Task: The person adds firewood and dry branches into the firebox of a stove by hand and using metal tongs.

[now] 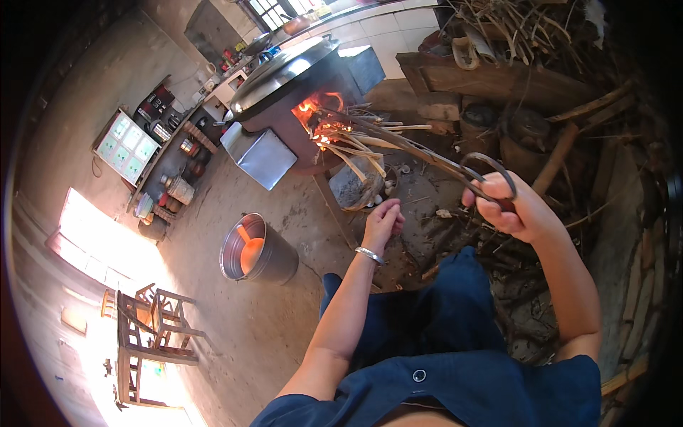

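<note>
My right hand grips the looped handles of long iron fire tongs. Their far end reaches among burning sticks at the mouth of a wood-fired stove, where flames and glowing embers show. Several thin sticks poke out of the opening, their outer ends unburnt. A large wok with a shiny metal lid covers the stove top. My left hand, with a silver bangle at the wrist, hangs loosely curled above the floor and holds nothing. The tong tips are lost among the sticks and fire.
Left of me stands a metal bucket with an orange dipper inside. A metal flap juts from the stove. Below the fire mouth sits an ash-filled container. Firewood is heaped at right. Wooden stools stand far left.
</note>
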Available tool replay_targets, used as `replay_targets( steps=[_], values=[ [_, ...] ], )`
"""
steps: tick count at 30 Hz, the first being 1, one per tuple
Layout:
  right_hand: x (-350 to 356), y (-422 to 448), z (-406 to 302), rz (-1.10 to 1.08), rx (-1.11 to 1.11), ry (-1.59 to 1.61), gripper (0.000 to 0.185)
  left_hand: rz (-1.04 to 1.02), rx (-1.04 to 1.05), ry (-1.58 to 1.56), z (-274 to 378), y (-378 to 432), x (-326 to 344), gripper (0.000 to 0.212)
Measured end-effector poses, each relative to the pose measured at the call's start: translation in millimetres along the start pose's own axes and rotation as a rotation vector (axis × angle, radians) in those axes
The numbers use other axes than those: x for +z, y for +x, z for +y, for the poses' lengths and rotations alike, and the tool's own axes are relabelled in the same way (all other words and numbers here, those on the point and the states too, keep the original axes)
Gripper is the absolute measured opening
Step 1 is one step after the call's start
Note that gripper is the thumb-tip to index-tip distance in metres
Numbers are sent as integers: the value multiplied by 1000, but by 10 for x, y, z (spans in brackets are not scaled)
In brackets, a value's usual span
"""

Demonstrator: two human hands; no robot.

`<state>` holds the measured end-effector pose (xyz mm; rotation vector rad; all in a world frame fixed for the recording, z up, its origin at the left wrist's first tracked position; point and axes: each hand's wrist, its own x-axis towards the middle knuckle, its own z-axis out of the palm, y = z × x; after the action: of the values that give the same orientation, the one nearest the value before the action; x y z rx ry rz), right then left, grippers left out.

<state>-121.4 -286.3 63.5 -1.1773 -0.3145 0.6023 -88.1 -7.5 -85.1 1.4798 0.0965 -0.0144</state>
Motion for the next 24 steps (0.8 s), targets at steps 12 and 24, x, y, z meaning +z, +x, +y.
replay_targets(
  steps=[12,24],
  values=[
    [-220,-942,286,35,-54,28,27,171,88,-587,546,647,-102,12],
    [-245,-857,101,22,-93,104,33,306,-7,-600,607,892,-757,7]
  ],
)
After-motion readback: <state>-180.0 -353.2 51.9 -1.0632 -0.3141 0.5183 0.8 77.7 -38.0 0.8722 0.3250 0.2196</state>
